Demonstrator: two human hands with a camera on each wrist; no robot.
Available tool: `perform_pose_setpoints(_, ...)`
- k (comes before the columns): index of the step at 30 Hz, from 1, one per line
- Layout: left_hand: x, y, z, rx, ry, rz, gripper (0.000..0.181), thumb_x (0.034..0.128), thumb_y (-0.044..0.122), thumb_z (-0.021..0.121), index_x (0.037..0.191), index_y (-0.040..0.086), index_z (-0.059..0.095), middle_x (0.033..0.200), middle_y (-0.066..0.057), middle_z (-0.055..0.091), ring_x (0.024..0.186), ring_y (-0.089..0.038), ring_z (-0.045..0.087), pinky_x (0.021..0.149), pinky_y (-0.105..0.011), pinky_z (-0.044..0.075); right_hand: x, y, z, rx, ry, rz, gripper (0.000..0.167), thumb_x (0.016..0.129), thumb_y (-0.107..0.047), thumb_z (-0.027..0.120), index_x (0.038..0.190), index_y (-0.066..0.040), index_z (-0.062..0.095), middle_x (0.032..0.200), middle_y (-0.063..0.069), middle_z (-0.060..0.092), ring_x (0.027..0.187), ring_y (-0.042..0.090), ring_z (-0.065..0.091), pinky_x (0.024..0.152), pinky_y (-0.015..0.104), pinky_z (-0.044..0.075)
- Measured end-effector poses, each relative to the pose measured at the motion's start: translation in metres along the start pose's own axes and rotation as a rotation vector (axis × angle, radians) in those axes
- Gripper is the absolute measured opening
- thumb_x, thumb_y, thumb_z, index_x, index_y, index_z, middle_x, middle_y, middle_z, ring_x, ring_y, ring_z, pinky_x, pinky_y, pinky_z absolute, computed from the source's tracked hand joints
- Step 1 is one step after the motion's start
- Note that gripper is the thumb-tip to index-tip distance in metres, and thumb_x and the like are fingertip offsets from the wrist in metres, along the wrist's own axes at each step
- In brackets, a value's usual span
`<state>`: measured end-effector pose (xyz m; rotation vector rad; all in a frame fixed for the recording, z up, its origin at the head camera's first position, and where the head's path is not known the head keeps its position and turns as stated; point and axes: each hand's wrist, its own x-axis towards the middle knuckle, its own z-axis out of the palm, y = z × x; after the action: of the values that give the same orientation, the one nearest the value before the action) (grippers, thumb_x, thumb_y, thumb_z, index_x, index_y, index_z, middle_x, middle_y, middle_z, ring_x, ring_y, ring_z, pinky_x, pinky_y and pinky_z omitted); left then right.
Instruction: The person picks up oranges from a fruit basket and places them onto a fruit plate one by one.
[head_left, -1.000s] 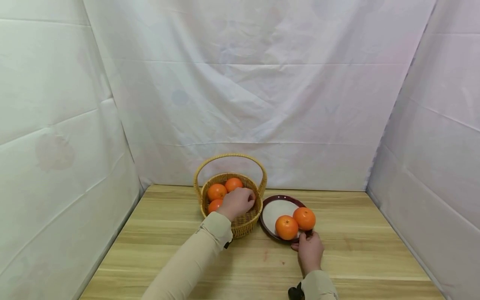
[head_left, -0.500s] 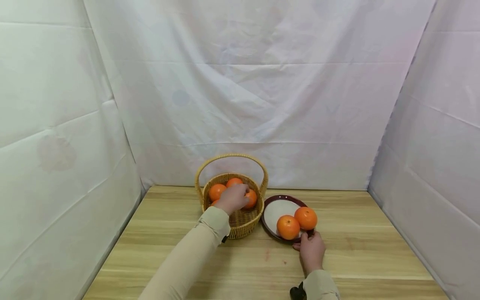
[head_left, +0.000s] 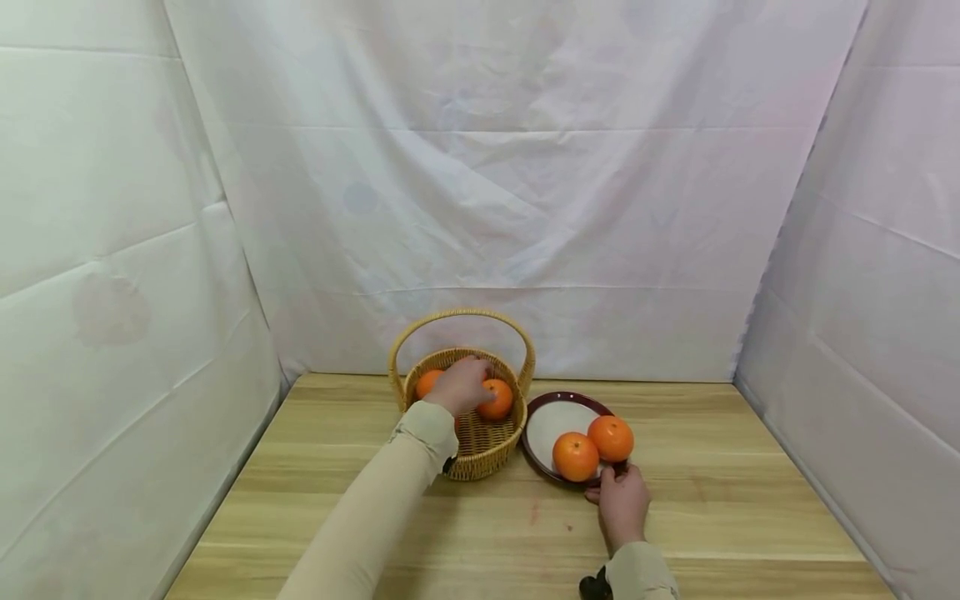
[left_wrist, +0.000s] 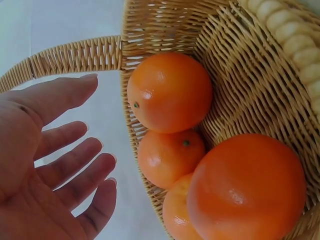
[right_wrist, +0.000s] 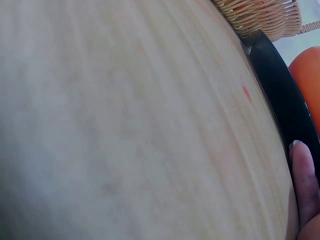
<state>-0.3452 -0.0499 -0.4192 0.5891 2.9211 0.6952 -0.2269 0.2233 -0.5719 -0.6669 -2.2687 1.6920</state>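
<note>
My left hand (head_left: 459, 385) hovers over the wicker basket (head_left: 483, 465), its fingers relaxed and holding nothing. In the left wrist view several oranges lie inside the basket, the largest-looking orange (left_wrist: 247, 187) in front. A gap separates that hand (left_wrist: 55, 165) from the fruit there. One orange (head_left: 495, 402) sits at the basket's right side; others are partly hidden under the hand. My right hand (head_left: 624, 504) grips the near right rim of a white plate (head_left: 558, 421) with a dark red edge. Two oranges, a front orange (head_left: 575, 457) and a rear orange (head_left: 611, 438), rest on it.
The basket's tall arched handle (head_left: 461, 313) rises over its opening. Basket and plate stand side by side on a wooden table (head_left: 720, 500). White cloth (head_left: 480, 208) hangs behind the table and along both sides.
My left hand has let go of an orange at the basket's right side and moved slightly left and back, uncovering it. The right hand stays at the plate.
</note>
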Motion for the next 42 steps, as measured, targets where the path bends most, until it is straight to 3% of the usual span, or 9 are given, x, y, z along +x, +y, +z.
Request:
perform_pose_setpoints(9, 0.004, -0.002, 0.005, 0.058, -0.015, -0.027, 0.051, 0.0909, 0.027, 0.075, 0.138, 0.011, 0.061, 0.144, -0.01, 0.057, 0.132, -0.029, 0.054, 0.104, -0.045, 0.048, 0.0, -0.001, 0.0, 0.008, 0.006, 0.0, 0.042, 0.104, -0.012, 0.04, 0.137, 0.013, 0.043, 0.088, 0.021, 0.063, 0.059, 0.018, 0.07, 0.057, 0.03, 0.059)
perform_pose_setpoints(16, 0.008, -0.006, 0.01, 0.101, -0.052, -0.08, 0.06, 0.0889, 0.029, 0.076, 0.144, 0.015, 0.057, 0.149, -0.006, 0.053, 0.129, -0.028, 0.056, 0.095, -0.051, 0.051, -0.001, -0.003, 0.001, 0.026, 0.003, 0.019, 0.04, 0.104, -0.013, 0.04, 0.136, 0.011, 0.044, 0.09, 0.021, 0.062, 0.06, 0.018, 0.07, 0.057, 0.03, 0.059)
perform_pose_setpoints(21, 0.011, -0.007, 0.01, 0.118, -0.083, -0.107, 0.061, 0.0896, 0.031, 0.075, 0.144, 0.014, 0.056, 0.151, -0.007, 0.052, 0.133, -0.03, 0.053, 0.1, -0.054, 0.048, -0.003, -0.004, 0.001, 0.028, -0.012, 0.004, 0.044, 0.104, -0.012, 0.039, 0.14, 0.013, 0.04, 0.092, 0.023, 0.063, 0.06, 0.018, 0.07, 0.057, 0.031, 0.059)
perform_pose_setpoints(34, 0.02, -0.009, 0.012, 0.101, -0.097, -0.091, 0.069, 0.0894, 0.029, 0.076, 0.151, 0.014, 0.049, 0.15, -0.006, 0.055, 0.135, -0.029, 0.053, 0.103, -0.047, 0.048, -0.002, 0.0, 0.001, -0.001, 0.013, -0.043, 0.045, 0.102, -0.01, 0.042, 0.138, 0.016, 0.042, 0.087, 0.024, 0.067, 0.056, 0.019, 0.07, 0.054, 0.03, 0.058)
perform_pose_setpoints(42, 0.023, -0.007, 0.018, 0.17, -0.102, -0.069, 0.062, 0.0896, 0.031, 0.075, 0.146, 0.014, 0.055, 0.146, -0.007, 0.057, 0.133, -0.029, 0.054, 0.105, -0.048, 0.047, -0.004, -0.001, -0.004, 0.005, 0.012, -0.021, 0.048, 0.102, -0.01, 0.042, 0.142, 0.017, 0.039, 0.088, 0.024, 0.067, 0.057, 0.019, 0.07, 0.055, 0.031, 0.059)
